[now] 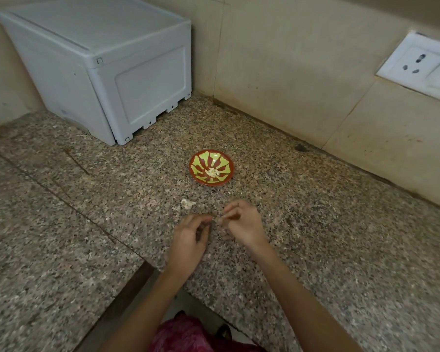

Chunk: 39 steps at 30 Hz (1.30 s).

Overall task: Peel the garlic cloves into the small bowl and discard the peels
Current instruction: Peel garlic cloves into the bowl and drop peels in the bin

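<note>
A small red bowl (211, 167) with a yellow-green petal pattern stands on the speckled granite counter (315, 237), holding a few pale garlic pieces (212, 172). A loose white bit of garlic or peel (187, 203) lies on the counter in front of the bowl. My left hand (191, 237) and my right hand (241, 222) hover just above the counter near the bowl, fingertips almost meeting. Both have curled fingers and seem to pinch something tiny between them; it is blurred and too small to name.
A white plastic box (107, 69) sits in the back left corner. Beige wall tiles rise behind the counter, with a white socket plate (422, 67) at the right. The counter's inner edge (127, 290) drops to the floor at the bottom, where pink clothing shows.
</note>
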### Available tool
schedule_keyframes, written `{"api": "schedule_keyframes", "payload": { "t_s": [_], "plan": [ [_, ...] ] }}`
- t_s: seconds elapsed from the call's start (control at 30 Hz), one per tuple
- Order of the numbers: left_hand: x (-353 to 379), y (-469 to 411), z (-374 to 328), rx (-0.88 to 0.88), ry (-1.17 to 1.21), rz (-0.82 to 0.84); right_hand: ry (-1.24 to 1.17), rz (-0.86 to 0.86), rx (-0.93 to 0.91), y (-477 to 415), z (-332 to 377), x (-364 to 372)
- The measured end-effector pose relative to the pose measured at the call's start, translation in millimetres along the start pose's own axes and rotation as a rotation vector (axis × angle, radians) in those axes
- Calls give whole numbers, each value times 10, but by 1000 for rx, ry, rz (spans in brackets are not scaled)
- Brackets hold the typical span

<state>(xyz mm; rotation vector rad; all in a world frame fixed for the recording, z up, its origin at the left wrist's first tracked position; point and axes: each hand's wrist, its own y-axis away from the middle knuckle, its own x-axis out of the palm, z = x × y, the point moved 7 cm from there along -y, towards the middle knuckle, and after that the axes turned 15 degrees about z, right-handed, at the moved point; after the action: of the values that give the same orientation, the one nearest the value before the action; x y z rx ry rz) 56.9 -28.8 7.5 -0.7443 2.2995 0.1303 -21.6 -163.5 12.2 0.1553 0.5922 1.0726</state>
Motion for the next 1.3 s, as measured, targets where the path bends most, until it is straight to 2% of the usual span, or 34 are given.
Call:
{"api": "schedule_keyframes", "payload": {
  "t_s": [0.1, 0.2, 0.33, 0.57, 0.9, 1.07, 1.3],
  "plan": [
    [-36, -61, -138, 71, 34, -3, -486, 75, 29, 103, -57, 25],
    [-89, -68, -181, 71, 81, -46, -676, 88, 36, 174, -72, 2],
    [-136, -77, -264, 94, 97, -78, -702, 67, 36, 217, -88, -24],
    [-104, -103, -394, 149, 33, -29, -824, 37, 10, 242, -118, -26],
    [-78, -110, -395, 170, -1, -31, -961, -2, 69, 267, -181, 23],
    [-55, -138, -421, 151, -26, -7, -889, -64, 48, 244, -199, 12],
    [0, -165, -409, 96, -11, 27, -638, -143, -9, 249, -180, -41]
  ]
}}
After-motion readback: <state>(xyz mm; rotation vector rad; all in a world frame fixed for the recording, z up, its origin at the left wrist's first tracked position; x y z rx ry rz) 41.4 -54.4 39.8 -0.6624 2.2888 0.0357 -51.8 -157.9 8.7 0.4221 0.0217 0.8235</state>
